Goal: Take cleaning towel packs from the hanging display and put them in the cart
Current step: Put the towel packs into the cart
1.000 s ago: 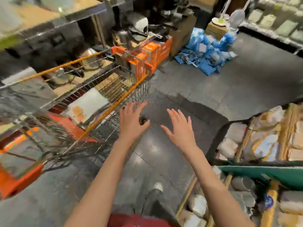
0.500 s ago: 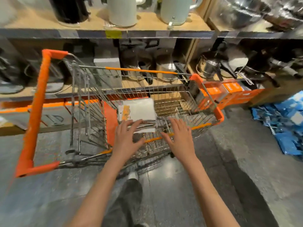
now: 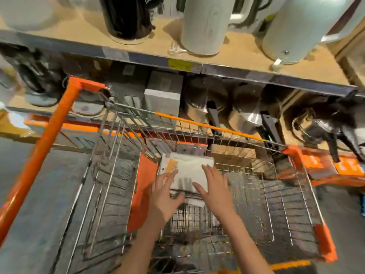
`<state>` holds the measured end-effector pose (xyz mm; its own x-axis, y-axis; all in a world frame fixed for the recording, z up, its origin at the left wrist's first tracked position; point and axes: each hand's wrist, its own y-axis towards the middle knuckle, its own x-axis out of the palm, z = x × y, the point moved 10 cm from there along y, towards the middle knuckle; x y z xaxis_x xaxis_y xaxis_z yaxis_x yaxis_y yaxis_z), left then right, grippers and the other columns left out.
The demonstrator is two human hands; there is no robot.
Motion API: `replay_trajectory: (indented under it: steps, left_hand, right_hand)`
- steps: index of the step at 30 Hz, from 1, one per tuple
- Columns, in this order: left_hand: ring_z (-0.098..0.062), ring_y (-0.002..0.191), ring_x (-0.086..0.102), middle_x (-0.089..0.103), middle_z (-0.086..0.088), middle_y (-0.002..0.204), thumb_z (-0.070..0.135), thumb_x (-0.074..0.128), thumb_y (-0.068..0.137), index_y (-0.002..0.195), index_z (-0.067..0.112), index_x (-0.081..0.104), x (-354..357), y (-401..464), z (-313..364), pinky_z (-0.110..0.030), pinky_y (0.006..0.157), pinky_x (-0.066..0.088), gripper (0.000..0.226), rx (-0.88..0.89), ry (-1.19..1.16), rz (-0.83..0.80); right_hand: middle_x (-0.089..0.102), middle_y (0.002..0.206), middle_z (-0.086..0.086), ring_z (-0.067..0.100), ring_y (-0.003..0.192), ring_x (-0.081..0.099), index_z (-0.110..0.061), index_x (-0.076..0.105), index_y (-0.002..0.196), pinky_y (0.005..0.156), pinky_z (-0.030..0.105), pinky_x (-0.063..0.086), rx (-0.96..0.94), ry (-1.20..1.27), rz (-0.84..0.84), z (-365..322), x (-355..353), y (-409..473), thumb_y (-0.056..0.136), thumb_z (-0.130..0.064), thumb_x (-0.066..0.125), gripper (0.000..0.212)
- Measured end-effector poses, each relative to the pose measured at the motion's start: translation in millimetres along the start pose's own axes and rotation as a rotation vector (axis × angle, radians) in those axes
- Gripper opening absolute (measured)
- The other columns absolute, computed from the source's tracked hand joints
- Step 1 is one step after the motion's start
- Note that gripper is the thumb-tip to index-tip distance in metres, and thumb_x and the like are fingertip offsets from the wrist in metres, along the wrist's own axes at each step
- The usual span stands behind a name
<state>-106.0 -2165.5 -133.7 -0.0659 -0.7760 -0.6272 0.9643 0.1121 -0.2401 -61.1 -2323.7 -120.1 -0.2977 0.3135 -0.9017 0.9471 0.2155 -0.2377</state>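
The frame is motion-blurred, so print on the labels is unreadable, and the near edge of the white rectangular cleaning towel pack with a yellow-orange label strip (image 3: 185, 171) is hidden under the fingers. The pack lies flat inside the silver wire shopping cart with orange trim (image 3: 286, 204), against the orange plastic panel at the basket's handle end; its long axis runs left to right across the basket, the label end pointing toward the orange cart handle (image 3: 49, 135). The left hand (image 3: 166, 196) and right hand (image 3: 215, 186) both rest on the pack with fingers extended and spread, clasping nothing. Beyond the cart stands wooden store shelving (image 3: 227, 54) holding pale cylindrical canisters (image 3: 203, 24) above and dark metal cookware (image 3: 246, 107) below, with orange boxes (image 3: 339, 167) at right.
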Motion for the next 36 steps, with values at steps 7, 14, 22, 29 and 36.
replay_trajectory:
  steps: [7, 14, 22, 29, 36]
  left_hand:
    - [-0.021, 0.12, 0.049, 0.047, 0.008, 0.129, 0.037, 0.068, 0.072, 0.123, 0.059, 0.04, 50.6, 46.2, -53.6, -0.046, 0.1, 0.042, 0.062, -0.263, -0.294, 0.145]
    - [-0.011, 0.119, 0.041, 0.044, 0.012, 0.127, 0.01, 0.072, 0.08, 0.123, 0.04, 0.044, 130.7, 61.0, -121.5, -0.036, 0.099, 0.038, 0.059, -0.683, -0.744, 0.451]
    - [-0.029, 0.125, 0.044, 0.049, -0.015, 0.133, 0.024, 0.083, 0.068, 0.138, 0.012, 0.042, 162.6, 79.6, -189.5, -0.049, 0.104, 0.037, 0.082, -0.887, -0.649, 0.695]
    - [-0.033, 0.127, 0.045, 0.048, -0.011, 0.136, 0.061, 0.073, 0.047, 0.137, 0.034, 0.031, 203.1, 70.4, -229.2, -0.056, 0.101, 0.039, 0.103, -0.935, -0.776, 0.815]
    - [-0.029, 0.118, 0.052, 0.047, -0.019, 0.133, -0.007, 0.084, 0.058, 0.145, 0.006, 0.02, 198.3, 80.1, -222.7, -0.049, 0.101, 0.042, 0.109, -0.919, -1.035, 0.871]
  right_hand:
    - [0.031, 0.151, 0.001, 0.019, 0.14, 0.025, -0.017, 0.028, 0.146, 0.114, 0.045, 0.023, -0.115, 0.005, -0.17, 23.6, 55.5, 103.4, 0.092, -0.047, 0.051, 0.065]
    - [0.038, 0.146, 0.005, 0.021, 0.135, 0.032, -0.012, 0.032, 0.143, 0.109, 0.026, 0.022, -0.269, -0.016, -0.33, 31.2, 130.4, 180.7, 0.088, -0.031, 0.062, 0.066]
    - [0.044, 0.142, 0.006, 0.025, 0.129, 0.04, -0.017, 0.027, 0.145, 0.104, 0.032, 0.034, -0.354, -0.103, -0.416, 30.0, 191.2, 228.0, 0.083, -0.044, 0.064, 0.078]
    - [0.041, 0.144, 0.008, 0.026, 0.134, 0.035, -0.015, 0.018, 0.148, 0.111, 0.039, 0.027, -0.261, -0.102, -0.439, 43.9, 226.4, 232.1, 0.063, -0.061, 0.073, 0.111]
    - [0.031, 0.139, -0.001, 0.019, 0.126, 0.026, -0.021, 0.036, 0.141, 0.104, 0.027, 0.023, -0.327, -0.067, -0.494, 35.3, 240.5, 232.3, 0.027, -0.092, 0.042, 0.134]
